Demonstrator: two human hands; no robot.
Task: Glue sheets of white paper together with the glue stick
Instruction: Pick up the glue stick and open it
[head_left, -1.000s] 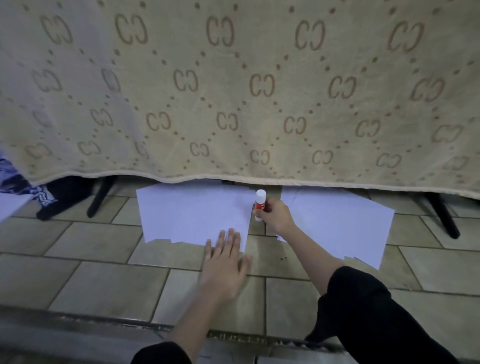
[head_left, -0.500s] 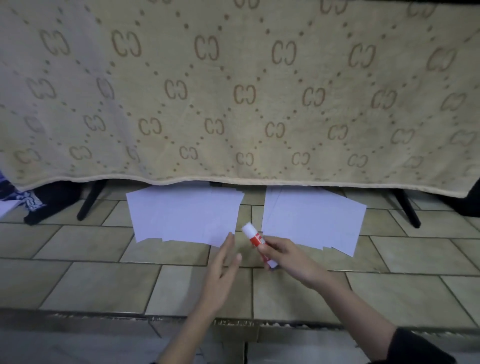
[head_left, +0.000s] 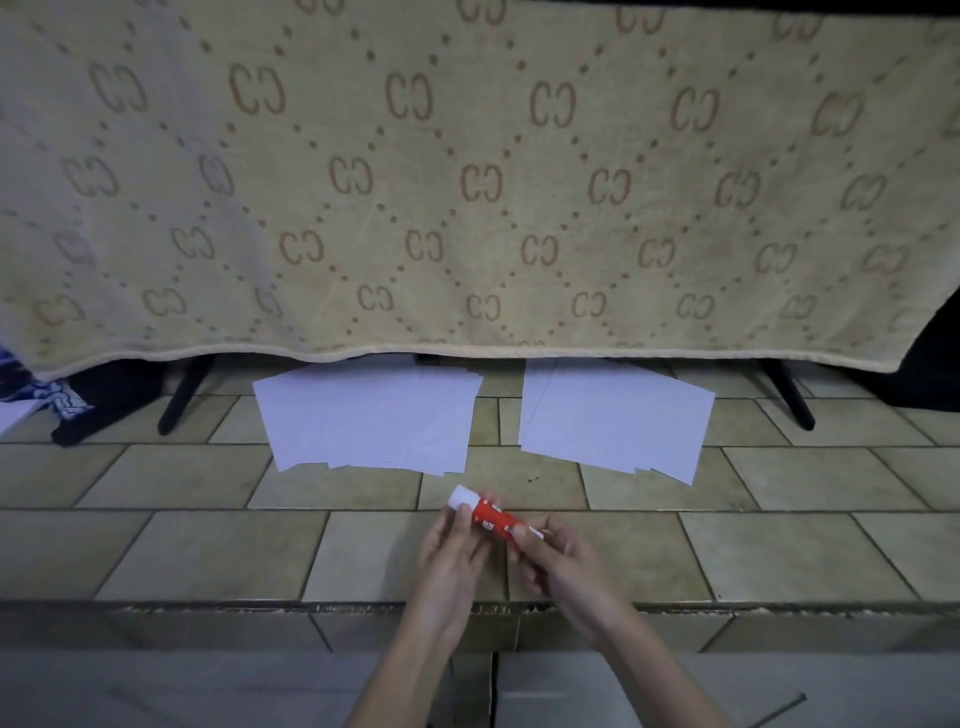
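Observation:
Two loose stacks of white paper lie on the tiled floor: the left stack and the right stack. In front of them both my hands hold a red glue stick with a white cap, tilted so the cap points up and left. My right hand grips the stick's lower end. The fingers of my left hand curl round the cap end. The cap is on the stick.
A beige patterned cloth hangs over a stand with dark legs, its hem just above the papers' far edges. Dark fabric lies at the far left. A step edge runs across the floor below my hands.
My right hand carried the glue stick from between the stacks back toward me. My left hand left the floor and came onto the stick's cap end.

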